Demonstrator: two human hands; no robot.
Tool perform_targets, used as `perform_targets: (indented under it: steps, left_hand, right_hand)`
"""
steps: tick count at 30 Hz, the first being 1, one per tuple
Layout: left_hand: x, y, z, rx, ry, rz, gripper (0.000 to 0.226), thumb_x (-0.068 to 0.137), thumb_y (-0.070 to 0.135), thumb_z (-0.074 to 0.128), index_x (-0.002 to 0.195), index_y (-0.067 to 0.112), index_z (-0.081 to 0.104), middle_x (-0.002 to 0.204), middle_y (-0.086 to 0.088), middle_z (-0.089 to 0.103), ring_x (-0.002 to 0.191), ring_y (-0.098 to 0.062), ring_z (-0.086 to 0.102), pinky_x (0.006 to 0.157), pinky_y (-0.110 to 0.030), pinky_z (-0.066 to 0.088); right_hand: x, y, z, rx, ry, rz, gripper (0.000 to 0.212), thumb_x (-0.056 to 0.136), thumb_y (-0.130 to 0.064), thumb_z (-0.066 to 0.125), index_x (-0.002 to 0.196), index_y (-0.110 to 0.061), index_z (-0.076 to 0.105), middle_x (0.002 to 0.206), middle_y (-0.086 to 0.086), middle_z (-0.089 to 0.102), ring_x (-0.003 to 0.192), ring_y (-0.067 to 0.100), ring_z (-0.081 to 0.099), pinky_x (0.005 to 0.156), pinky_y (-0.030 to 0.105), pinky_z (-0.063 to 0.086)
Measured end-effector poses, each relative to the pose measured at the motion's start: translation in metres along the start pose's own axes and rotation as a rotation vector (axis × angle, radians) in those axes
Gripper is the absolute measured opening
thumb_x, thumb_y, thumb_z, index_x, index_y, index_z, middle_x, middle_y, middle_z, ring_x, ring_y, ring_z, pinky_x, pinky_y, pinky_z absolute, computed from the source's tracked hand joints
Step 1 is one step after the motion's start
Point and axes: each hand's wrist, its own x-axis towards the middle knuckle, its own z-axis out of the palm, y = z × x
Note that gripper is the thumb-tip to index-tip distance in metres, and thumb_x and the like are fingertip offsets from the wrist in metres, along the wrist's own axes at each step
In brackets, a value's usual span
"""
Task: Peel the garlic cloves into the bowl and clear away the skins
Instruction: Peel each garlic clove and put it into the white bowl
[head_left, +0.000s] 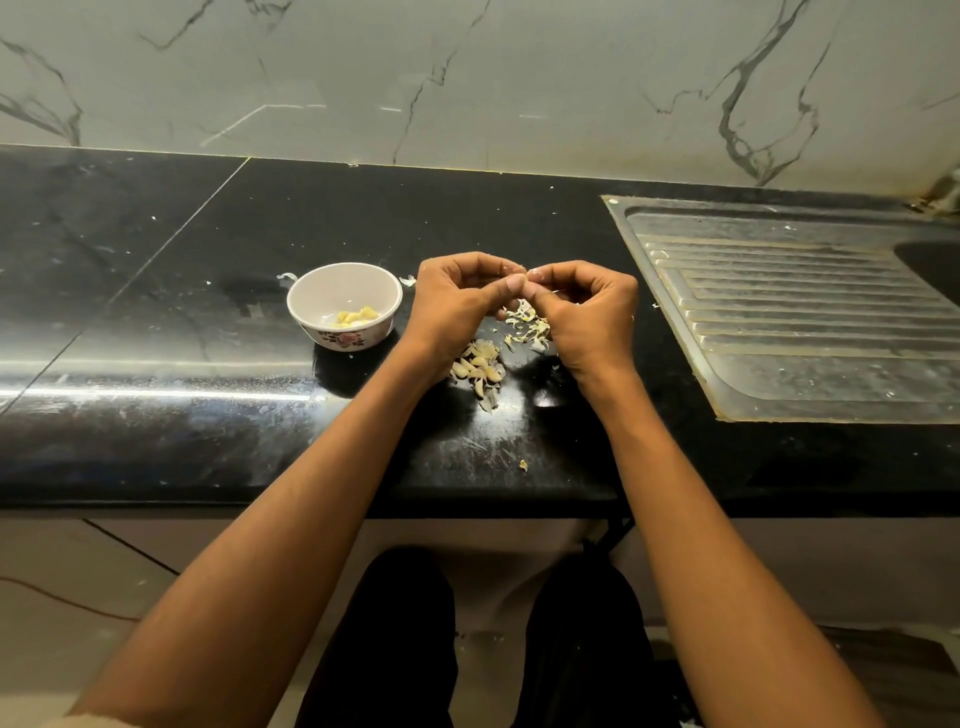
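Note:
A small white bowl (344, 306) with a flower print stands on the black counter and holds several peeled yellow cloves (357, 316). Just right of it, my left hand (457, 301) and my right hand (587, 312) meet fingertip to fingertip above the counter, both pinching one garlic clove (531, 274) that is mostly hidden by the fingers. Under the hands lies a heap of unpeeled cloves (480, 366). A scatter of loose papery skins (527, 327) lies beside it, partly behind my right hand.
A steel sink drainboard (789, 312) fills the counter's right side, its basin at the far right edge. Stray skin bits lie near the bowl (408, 281) and near the counter's front edge (523, 465). A marble wall backs the counter.

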Motion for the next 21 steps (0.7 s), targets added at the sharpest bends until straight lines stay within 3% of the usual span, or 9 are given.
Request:
perform_targets:
  steps: [9, 16, 21]
  left_hand:
    - [0.0012, -0.0022, 0.0005, 0.043, 0.077, 0.029, 0.003, 0.088, 0.004, 0.076, 0.088, 0.006, 0.078, 0.077, -0.009, 0.076, 0.069, -0.016, 0.068, 0.062, -0.025, 0.054]
    - [0.0013, -0.0052, 0.0027, 0.122, 0.076, 0.06, 0.009, 0.087, 0.003, 0.078, 0.084, 0.011, 0.079, 0.073, -0.001, 0.075, 0.067, -0.01, 0.067, 0.062, -0.025, 0.053]
    - [0.0003, -0.0055, 0.0047, 0.19, 0.086, 0.082, 0.005, 0.086, 0.0, 0.078, 0.088, 0.004, 0.079, 0.069, 0.0, 0.074, 0.062, -0.006, 0.067, 0.061, -0.021, 0.052]
  right_hand:
    - [-0.0065, -0.0013, 0.0013, -0.192, 0.015, -0.139, 0.002, 0.083, -0.014, 0.082, 0.084, -0.013, 0.083, 0.074, -0.008, 0.075, 0.066, 0.002, 0.071, 0.062, 0.015, 0.054]
    - [-0.0091, -0.003, 0.0023, -0.282, 0.029, -0.21, 0.005, 0.079, -0.014, 0.078, 0.078, -0.015, 0.083, 0.067, -0.01, 0.073, 0.059, 0.004, 0.07, 0.059, 0.022, 0.057]
    - [-0.0102, -0.0037, 0.0022, -0.306, 0.043, -0.22, 0.005, 0.076, -0.015, 0.077, 0.076, -0.015, 0.083, 0.065, -0.007, 0.074, 0.057, 0.005, 0.07, 0.058, 0.028, 0.06]
